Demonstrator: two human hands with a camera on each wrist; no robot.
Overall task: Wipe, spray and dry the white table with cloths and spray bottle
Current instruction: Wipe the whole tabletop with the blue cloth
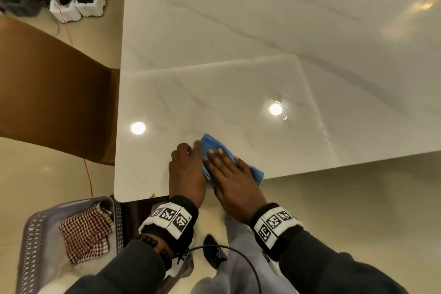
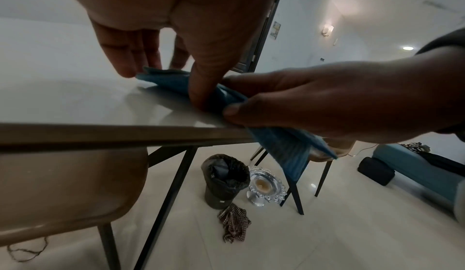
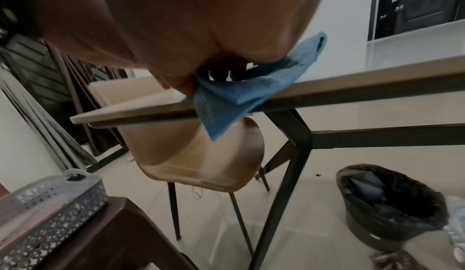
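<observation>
The white marble table (image 1: 238, 55) fills the head view. A folded blue cloth (image 1: 212, 143) lies at its near edge, and one corner hangs over the rim (image 3: 226, 103). My left hand (image 1: 186, 164) rests on the cloth's left side. In the left wrist view its thumb (image 2: 201, 79) presses down on the cloth (image 2: 171, 83) while the fingertips touch the far corner. My right hand (image 1: 226, 169) lies flat on the cloth's right side with fingers spread, and its thumb (image 2: 234, 113) sits at the table rim. No spray bottle shows.
A brown chair (image 1: 47, 90) stands at the table's left side. A grey perforated basket (image 1: 35, 234) holding a red checked cloth (image 1: 86, 234) sits on a dark stool near my left arm. Under the table stand a lined bin (image 2: 224, 179), a glass dish (image 2: 264, 187) and another checked cloth (image 2: 234, 224).
</observation>
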